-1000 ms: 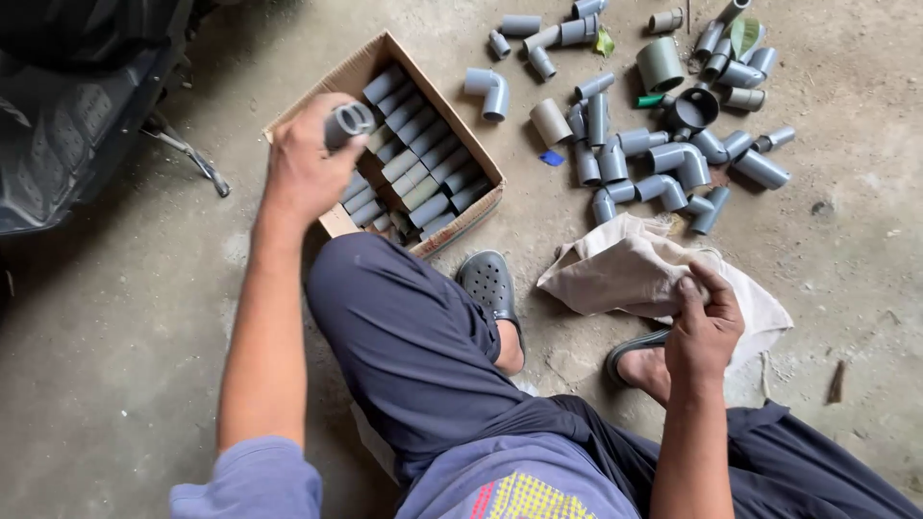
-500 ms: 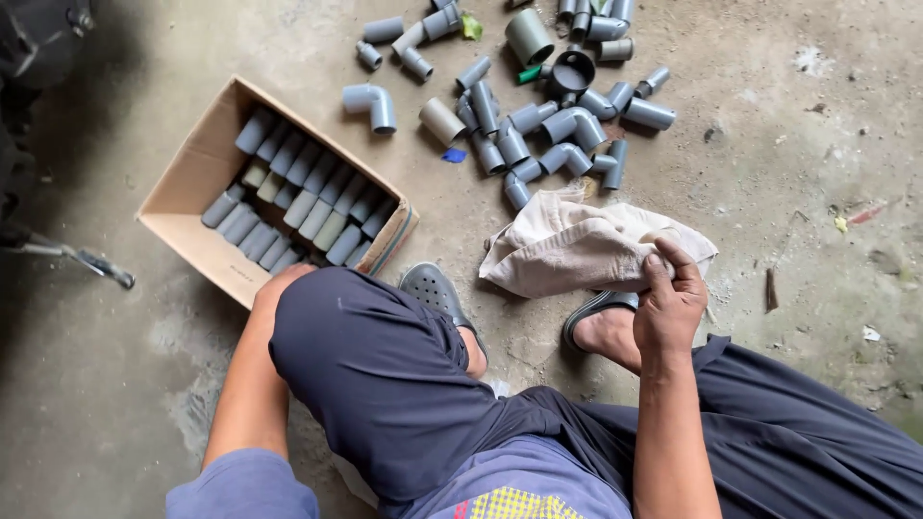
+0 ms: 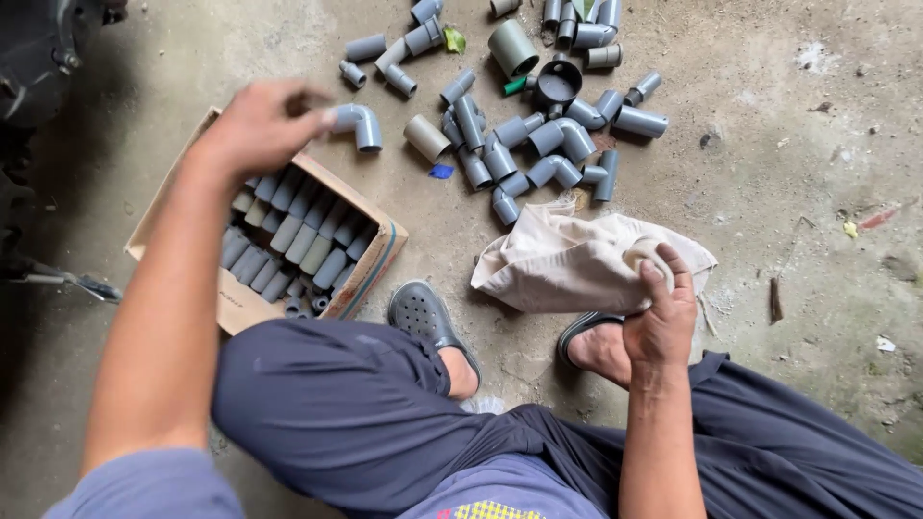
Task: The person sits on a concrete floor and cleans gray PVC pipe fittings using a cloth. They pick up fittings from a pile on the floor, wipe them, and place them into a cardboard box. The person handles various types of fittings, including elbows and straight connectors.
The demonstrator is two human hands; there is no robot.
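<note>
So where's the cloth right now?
In the head view, the cloth lies on the floor right of centre, gripped by the right hand, just below the fittings.

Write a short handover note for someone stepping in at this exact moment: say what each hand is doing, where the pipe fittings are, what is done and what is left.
Left hand: raised over the cardboard box, fingertips at a grey elbow fitting; motion blur hides whether there is a firm grip.
Right hand: closed on a beige cloth lying on the concrete floor.
Done: rows of grey pipe couplings packed side by side in the box.
Left: a loose pile of grey fittings on the floor beyond the cloth.
</note>
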